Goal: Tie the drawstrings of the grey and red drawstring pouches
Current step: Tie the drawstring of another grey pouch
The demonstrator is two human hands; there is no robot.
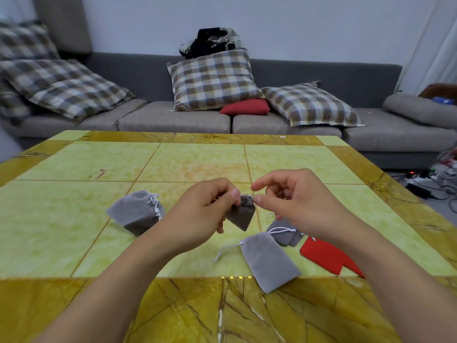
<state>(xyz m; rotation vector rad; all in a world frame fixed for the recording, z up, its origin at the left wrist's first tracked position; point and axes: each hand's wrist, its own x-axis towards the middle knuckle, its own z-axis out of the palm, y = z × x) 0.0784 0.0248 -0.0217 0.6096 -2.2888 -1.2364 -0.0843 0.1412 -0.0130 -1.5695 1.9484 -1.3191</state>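
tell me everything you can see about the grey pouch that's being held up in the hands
The held grey pouch is small, of soft velvety-looking fabric, gathered at its top and hanging tilted above the table, one corner pointing down. The left hand grips its upper left edge; the right hand pinches at its gathered neck, where a bit of pale drawstring shows. Whether a knot exists cannot be told.

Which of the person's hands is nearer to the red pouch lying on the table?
Right. The right hand hovers just above and left of the red pouch; the left hand, gripping a small grey pouch, is farther left.
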